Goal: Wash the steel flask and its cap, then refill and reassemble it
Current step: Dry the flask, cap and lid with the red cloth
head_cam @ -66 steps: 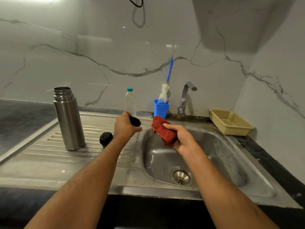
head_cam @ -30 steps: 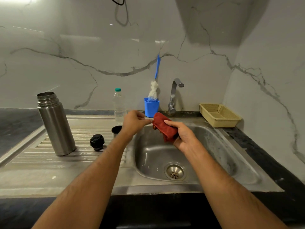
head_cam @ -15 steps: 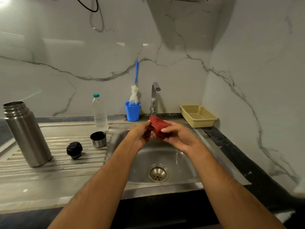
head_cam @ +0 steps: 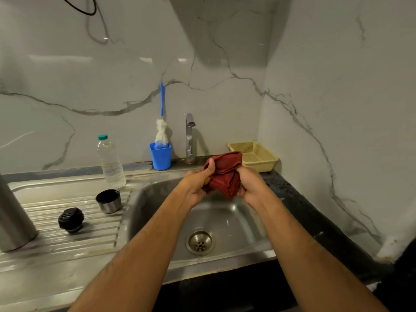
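Steel sink [head_cam: 243, 224], both hands' fingers gripping red cloth [head_cam: 225, 174], cup [head_cam: 108, 200], stopper [head_cam: 71, 220], flask [head_cam: 13, 221] on drainboard

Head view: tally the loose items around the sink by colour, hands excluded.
Steel: 2, flask body and cup lid
Black: 1, stopper cap
Blue: 2, holder cup and bottle brush
Red: 1, cloth
Clear: 1, water bottle
Yellow: 1, basket
Total: 8
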